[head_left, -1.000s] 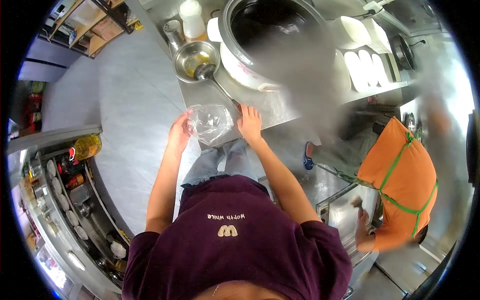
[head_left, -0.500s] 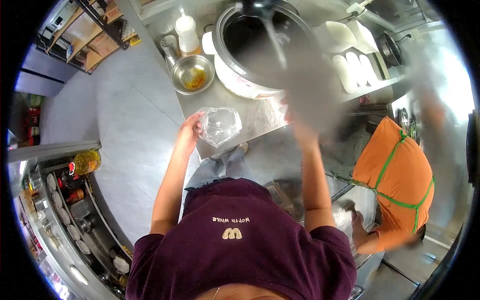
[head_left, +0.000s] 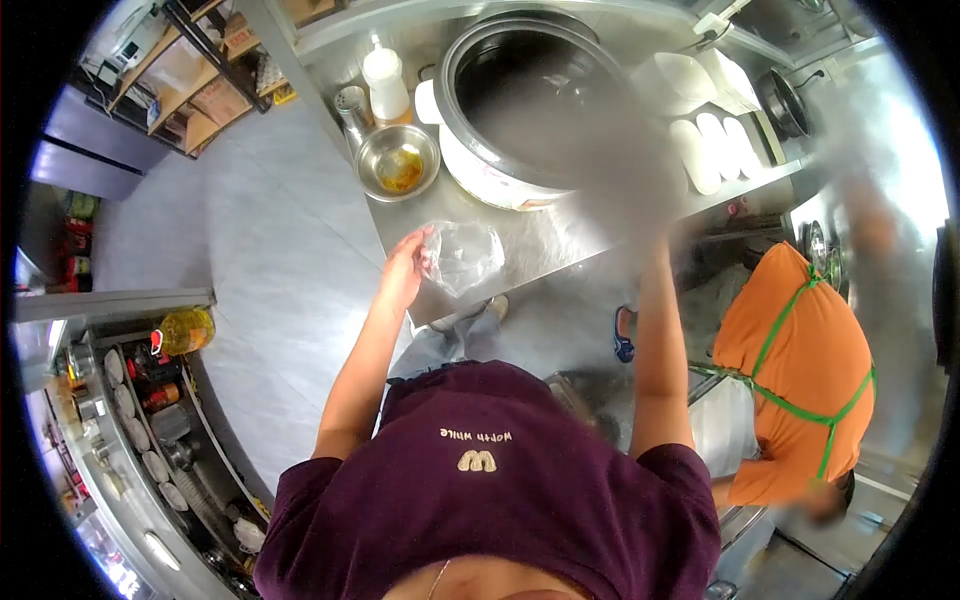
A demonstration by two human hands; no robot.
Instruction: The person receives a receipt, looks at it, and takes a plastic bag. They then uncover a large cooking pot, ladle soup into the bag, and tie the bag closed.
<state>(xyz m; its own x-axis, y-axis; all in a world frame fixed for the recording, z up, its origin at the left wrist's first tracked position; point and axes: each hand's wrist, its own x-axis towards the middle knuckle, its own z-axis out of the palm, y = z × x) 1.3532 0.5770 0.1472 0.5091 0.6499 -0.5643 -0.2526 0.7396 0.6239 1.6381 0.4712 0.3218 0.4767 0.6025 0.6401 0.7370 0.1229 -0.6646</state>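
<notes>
The body I'm running wears a dark plum short-sleeved T-shirt. Both the left sleeve and the right sleeve end well back from the fingers. Across the chest I read pale "worth while" lettering, inverted from my view, with a rounded cream emblem on its side farther from the fingers. Farther still, a thin necklace chain hangs at the neckline. Toward the left fingers I see faded blue jeans and a pale shoe. Blur hides the right fingers.
</notes>
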